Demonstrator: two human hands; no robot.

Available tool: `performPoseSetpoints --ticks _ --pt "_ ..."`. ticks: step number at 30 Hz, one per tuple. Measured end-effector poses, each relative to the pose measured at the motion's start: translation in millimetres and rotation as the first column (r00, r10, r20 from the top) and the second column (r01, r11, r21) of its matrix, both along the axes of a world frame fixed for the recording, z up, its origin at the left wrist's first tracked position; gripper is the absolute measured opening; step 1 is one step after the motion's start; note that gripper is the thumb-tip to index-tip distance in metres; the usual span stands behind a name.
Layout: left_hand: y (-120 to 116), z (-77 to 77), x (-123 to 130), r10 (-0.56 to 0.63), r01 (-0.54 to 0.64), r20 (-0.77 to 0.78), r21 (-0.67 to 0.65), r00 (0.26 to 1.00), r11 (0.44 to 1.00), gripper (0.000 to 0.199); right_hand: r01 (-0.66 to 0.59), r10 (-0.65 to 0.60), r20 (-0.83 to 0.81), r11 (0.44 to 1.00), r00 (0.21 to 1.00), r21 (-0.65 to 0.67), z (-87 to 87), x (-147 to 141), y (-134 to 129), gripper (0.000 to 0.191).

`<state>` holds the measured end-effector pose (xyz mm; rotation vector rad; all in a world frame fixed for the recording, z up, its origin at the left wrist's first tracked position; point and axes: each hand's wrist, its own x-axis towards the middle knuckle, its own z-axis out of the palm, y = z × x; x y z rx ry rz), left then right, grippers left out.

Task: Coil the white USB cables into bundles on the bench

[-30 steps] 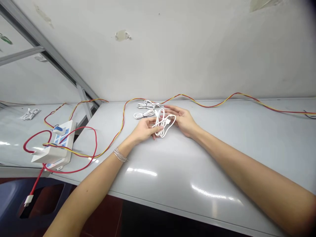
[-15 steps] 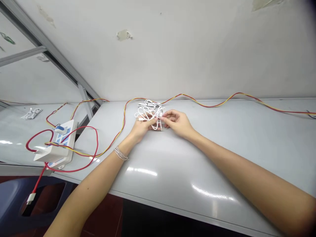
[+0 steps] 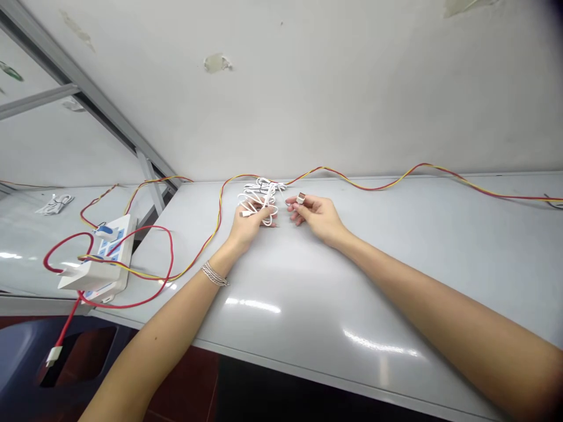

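A white USB cable [image 3: 269, 218] lies in loose loops in my left hand [image 3: 245, 227], the thumb pressed over the strands. One white plug [image 3: 246, 214] pokes out on the left side of that hand. My right hand [image 3: 317, 217] pinches the cable's USB plug [image 3: 301, 198], its metal end pointing up and away from me. Behind the fingers, a bundle of white cable [image 3: 264, 186] tied with a dark tie rests on the table near the wall; whether it joins the looped cable I cannot tell.
A power strip [image 3: 125, 246] with a white adapter [image 3: 90, 275] and a red cable [image 3: 172, 258] is at the left. A red and yellow twisted wire [image 3: 378, 189] runs along the wall. Another white cable bundle [image 3: 55, 204] sits farther left. The grey table [image 3: 308, 316] ends in front of me.
My right hand has drawn slightly away from my left and now holds the USB plug up. The loops in my left hand have shifted a little left.
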<state>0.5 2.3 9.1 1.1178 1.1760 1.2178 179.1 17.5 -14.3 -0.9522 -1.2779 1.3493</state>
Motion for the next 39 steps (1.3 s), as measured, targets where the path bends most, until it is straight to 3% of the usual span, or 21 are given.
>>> performPoseSetpoints --ticks 6,15,24,39 --pt "4.6 -4.8 -3.7 0.03 -0.028 -0.021 0.079 0.999 0.996 0.017 0.009 -0.019 -0.123 0.997 0.992 -0.08 5.5 3.6 0.5 0.043" --pt "2.3 -2.3 -1.3 -0.052 0.039 0.163 0.083 0.985 0.996 0.017 0.063 -0.074 -0.105 0.992 0.992 -0.106 10.0 2.1 -1.8 0.043" --pt "0.7 1.0 -0.9 -0.068 0.062 0.213 0.035 0.975 0.997 0.02 0.14 -0.146 -0.103 0.988 0.984 -0.063 5.6 2.4 1.2 0.041" --pt "-3.9 1.9 1.7 -0.09 0.087 0.049 0.06 0.995 0.994 0.04 0.043 -0.043 -0.048 0.999 0.998 -0.004 4.1 6.1 0.6 0.044"
